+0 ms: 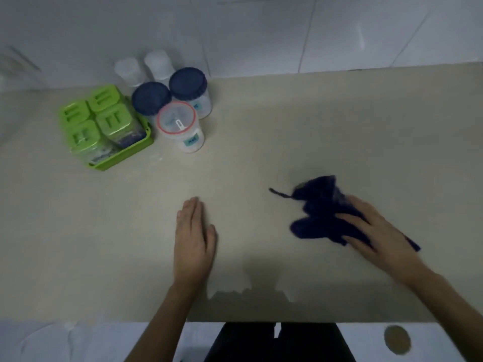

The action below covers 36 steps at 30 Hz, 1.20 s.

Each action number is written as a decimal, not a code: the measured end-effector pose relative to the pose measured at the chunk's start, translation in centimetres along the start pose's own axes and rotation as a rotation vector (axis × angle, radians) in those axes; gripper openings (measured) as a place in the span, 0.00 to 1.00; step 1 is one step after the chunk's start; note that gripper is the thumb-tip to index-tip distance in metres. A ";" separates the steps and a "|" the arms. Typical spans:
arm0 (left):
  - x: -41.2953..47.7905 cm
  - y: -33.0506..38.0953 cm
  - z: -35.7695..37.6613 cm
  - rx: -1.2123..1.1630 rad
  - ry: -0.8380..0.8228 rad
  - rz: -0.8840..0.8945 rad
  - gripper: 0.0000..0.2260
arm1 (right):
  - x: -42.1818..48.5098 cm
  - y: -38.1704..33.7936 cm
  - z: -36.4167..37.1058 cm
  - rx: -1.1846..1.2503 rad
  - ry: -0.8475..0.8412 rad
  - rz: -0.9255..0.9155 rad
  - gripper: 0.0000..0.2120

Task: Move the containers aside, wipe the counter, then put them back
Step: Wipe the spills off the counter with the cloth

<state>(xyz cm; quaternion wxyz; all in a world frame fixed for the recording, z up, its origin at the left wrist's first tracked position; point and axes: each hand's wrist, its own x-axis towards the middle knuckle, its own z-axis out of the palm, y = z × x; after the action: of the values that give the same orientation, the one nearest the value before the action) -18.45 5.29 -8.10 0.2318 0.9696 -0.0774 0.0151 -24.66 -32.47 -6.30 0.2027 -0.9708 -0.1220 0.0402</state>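
Note:
The containers stand grouped at the counter's [287, 131] far left: a green tray [130, 152] holding several green-lidded boxes [104, 116], two blue-lidded jars [151, 98] [188, 83], a clear jar with a red-rimmed lid [176, 121], and two frosted white jars [128, 70] by the wall. A dark blue cloth [317, 212] lies crumpled on the counter at the right, blurred. My right hand [376, 231] presses flat on the cloth's near side. Fingers together, my left hand [193, 236] rests palm down on the bare counter near the middle and holds nothing.
A white tiled wall [261, 35] runs along the back of the counter. The counter's front edge [261, 322] is close to my body, with my dark trousers [277, 340] and a pale floor below it. A shadow falls on the counter near that edge.

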 end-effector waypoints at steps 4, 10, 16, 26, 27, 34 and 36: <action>0.2 0.1 0.4 0.047 0.002 -0.010 0.23 | -2.4 1.3 -1.0 0.042 0.083 0.260 0.26; 0.1 0.0 0.1 0.026 0.007 -0.015 0.22 | 6.5 -8.4 4.7 0.008 -0.002 -0.009 0.27; 0.3 -0.1 0.1 -0.067 0.033 -0.090 0.22 | 12.0 -15.1 9.6 -0.097 -0.076 -0.234 0.22; 0.4 -0.1 0.1 0.046 0.036 -0.059 0.24 | -2.1 1.4 -1.0 0.045 0.038 0.242 0.27; 0.5 -0.1 0.1 0.045 0.036 -0.061 0.24 | -1.7 1.0 -0.8 0.031 0.095 0.296 0.26; 0.0 0.0 0.2 0.013 0.018 -0.068 0.26 | 7.6 -6.1 5.2 -0.033 0.149 0.264 0.22; -0.1 0.0 0.1 0.018 0.011 -0.049 0.26 | 9.8 -9.2 6.9 -0.053 0.100 0.077 0.22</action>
<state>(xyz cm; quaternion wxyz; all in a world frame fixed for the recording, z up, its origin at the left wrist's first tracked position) -18.59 5.25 -8.20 0.2239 0.9731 -0.0523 0.0157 -18.12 -19.19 -9.13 0.1808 -0.9806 -0.0751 -0.0038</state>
